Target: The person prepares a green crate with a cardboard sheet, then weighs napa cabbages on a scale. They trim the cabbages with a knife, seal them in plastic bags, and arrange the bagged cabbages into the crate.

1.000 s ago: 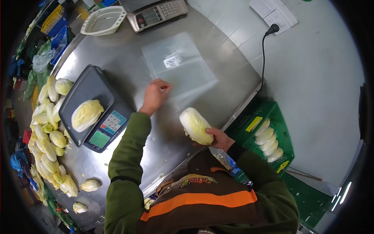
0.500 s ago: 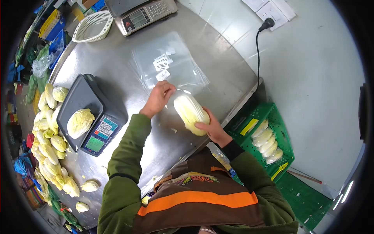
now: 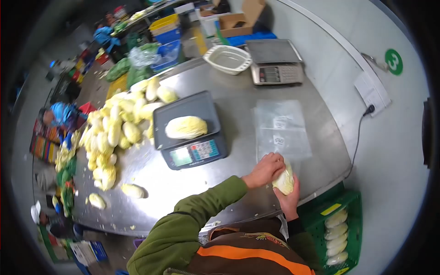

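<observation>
Both my hands hold one pale yellow napa cabbage (image 3: 285, 180) at the near right edge of the steel table (image 3: 229, 101). My left hand (image 3: 266, 169) presses on its top and left side. My right hand (image 3: 289, 198) cups it from below. Thin clear plastic seems to lie around the cabbage, though I cannot tell for sure. A stack of clear plastic bags (image 3: 280, 128) with white labels lies flat on the table just beyond my hands.
A dark scale (image 3: 189, 130) with a cabbage (image 3: 185, 127) on its pan stands left of my hands. A heap of cabbages (image 3: 114, 133) fills the table's left side. A second scale (image 3: 276, 62) and white basket (image 3: 227, 58) sit at the back. A green crate (image 3: 337, 229) holds wrapped cabbages below right.
The view has swung to the left and pulled back. The cabbage has come nearer to the table's edge, and my left hand has gone from the bag's edge onto the cabbage.
</observation>
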{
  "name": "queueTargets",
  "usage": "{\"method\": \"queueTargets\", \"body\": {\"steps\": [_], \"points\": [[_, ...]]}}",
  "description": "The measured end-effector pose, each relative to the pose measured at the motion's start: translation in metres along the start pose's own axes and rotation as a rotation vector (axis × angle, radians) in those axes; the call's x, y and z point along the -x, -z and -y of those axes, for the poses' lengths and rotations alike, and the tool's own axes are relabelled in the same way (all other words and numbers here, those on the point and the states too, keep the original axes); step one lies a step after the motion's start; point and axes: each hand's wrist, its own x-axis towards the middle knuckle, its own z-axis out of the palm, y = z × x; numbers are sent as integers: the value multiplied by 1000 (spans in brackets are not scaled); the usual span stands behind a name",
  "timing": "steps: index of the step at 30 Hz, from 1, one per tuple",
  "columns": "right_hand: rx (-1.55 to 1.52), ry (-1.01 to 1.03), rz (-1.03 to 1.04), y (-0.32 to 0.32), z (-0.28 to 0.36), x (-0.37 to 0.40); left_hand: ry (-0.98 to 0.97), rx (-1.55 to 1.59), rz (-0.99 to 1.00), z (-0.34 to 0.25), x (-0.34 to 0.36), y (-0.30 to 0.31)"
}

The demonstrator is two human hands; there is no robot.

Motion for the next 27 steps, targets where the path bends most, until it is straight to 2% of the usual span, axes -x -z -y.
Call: {"method": "queueTargets", "body": {"steps": [1, 2, 4, 6, 7, 8, 9, 10, 11, 12, 14, 15, 16, 18, 20, 22, 25, 27], "points": [[-6, 20, 32, -2, 1, 8, 59, -54, -127, -1, 2, 1], [21, 47, 6, -6, 1, 12, 59, -72, -149, -5, 8, 1], [41, 88, -37, -19, 1, 14, -263, 104, 180, -20, 21, -1], [-210, 92, -66, -35, -8, 24, -252, 142, 151, -27, 35, -2], [-91, 54, -97, -39, 14, 30, -136, -12, 91, -27, 36, 4], [-97, 66, -92, -45, 14, 30, -21, -166, 35, -26, 37, 10], [-602, -69, -102, -52, 7, 32, -159, 14, 169, -28, 46, 3], [-1102, -219, -105, -61, -7, 39, -289, 201, 306, -35, 57, -4], [-733, 7, 126, -68, -141, 45, -301, 308, 532, -60, 66, 11], [-727, -3, 135, -69, -129, 52, -291, 316, 523, -58, 79, 20], [-67, 217, -41, -83, -52, 47, -202, 81, 17, -50, 102, 39], [-360, 41, 8, -85, 6, 51, -95, -180, -267, -61, 120, 54], [-359, 38, 4, -94, 23, 52, -96, -176, -263, -60, 138, 53], [-577, -390, 32, -96, 40, 64, 515, -267, -526, -57, 181, 28], [-727, -540, 97, -108, 43, 69, 883, 405, -350, -34, 218, 18], [-754, -532, 217, -125, 11, 72, 874, 823, -381, -19, 243, 12], [-717, -603, 265, -136, 39, 78, 903, 765, -389, -8, 273, 15], [-747, -690, 385, -143, 48, 81, 971, 406, -504, -11, 280, 28]]}}
